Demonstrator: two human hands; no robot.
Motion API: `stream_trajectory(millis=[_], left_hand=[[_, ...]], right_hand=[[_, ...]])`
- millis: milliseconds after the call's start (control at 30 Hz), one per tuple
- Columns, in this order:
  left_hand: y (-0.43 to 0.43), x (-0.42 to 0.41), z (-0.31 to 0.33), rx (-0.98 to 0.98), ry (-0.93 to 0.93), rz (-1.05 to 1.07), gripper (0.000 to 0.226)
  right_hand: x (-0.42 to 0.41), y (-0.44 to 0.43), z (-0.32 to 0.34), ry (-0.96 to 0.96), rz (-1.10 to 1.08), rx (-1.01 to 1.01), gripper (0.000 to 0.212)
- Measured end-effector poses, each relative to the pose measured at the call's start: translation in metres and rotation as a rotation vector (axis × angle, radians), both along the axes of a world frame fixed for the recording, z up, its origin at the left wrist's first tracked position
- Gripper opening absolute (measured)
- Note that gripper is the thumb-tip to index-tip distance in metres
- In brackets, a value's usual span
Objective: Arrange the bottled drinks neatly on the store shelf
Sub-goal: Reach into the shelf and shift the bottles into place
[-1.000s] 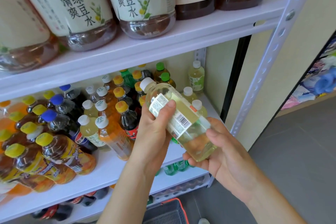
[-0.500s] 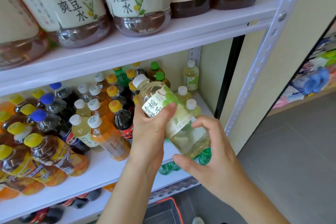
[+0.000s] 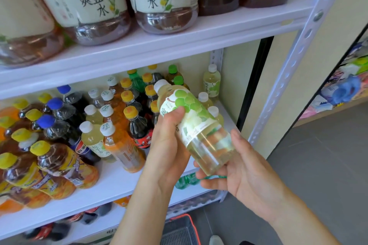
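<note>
A crowded white store shelf [image 3: 111, 183]: before it a pale tea bottle [image 3: 199, 125] slants, cap toward 11 o'clock, base toward 5. The left hand [image 3: 169, 151] grips its label and the right hand [image 3: 245, 175] cups its base; matching bottles [image 3: 211, 83] stand toward 1 o'clock.

Big bottles [image 3: 95, 2]: their tops are cut off by the top edge.
Held bottle [image 3: 201, 125]: the left hand [image 3: 169, 145] covers part of its label, so some words cannot be read.
Left hand: its fingers are hidden behind the held bottle; only the thumb shows.
Green bottles [image 3: 184, 182]: mostly hidden behind the right hand [image 3: 245, 173].
Bottom bottles [image 3: 59, 228]: blurry, their labels cannot be read.
Basket [image 3: 179, 228]: cut off by the bottom edge.
Colourful things [image 3: 346, 89]: far right, too blurry to tell what they are.
</note>
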State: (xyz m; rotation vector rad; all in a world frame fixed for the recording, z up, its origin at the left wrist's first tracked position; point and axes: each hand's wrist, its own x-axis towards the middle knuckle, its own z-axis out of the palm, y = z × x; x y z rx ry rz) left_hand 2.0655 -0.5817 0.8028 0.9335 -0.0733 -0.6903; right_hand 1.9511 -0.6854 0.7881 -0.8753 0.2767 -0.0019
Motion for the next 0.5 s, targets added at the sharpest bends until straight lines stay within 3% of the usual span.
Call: stream_trajectory(millis=[167, 267, 333, 367, 500], left_hand=[[0.004, 0.008, -0.002, 0.195, -0.247, -0.097, 0.064], [0.002, 0.006, -0.002, 0.23, -0.284, -0.099, 0.069], [-0.003, 0.001, -0.001, 0.224, -0.188, -0.1, 0.072], [-0.005, 0.0, -0.001, 0.218, -0.132, -0.091, 0.069], [-0.007, -0.002, -0.004, 0.188, -0.012, -0.139, 0.054]], right_hand=[[-0.007, 0.008, 0.011, -0.086, -0.249, -0.453, 0.055], [-0.01, 0.006, 0.014, -0.085, -0.456, -1.011, 0.06], [-0.01, 0.004, 0.014, -0.123, -0.555, -1.462, 0.068], [-0.01, 0.005, 0.014, -0.149, -0.579, -1.585, 0.07], [-0.01, 0.006, 0.012, -0.235, -0.649, -1.575, 0.081]])
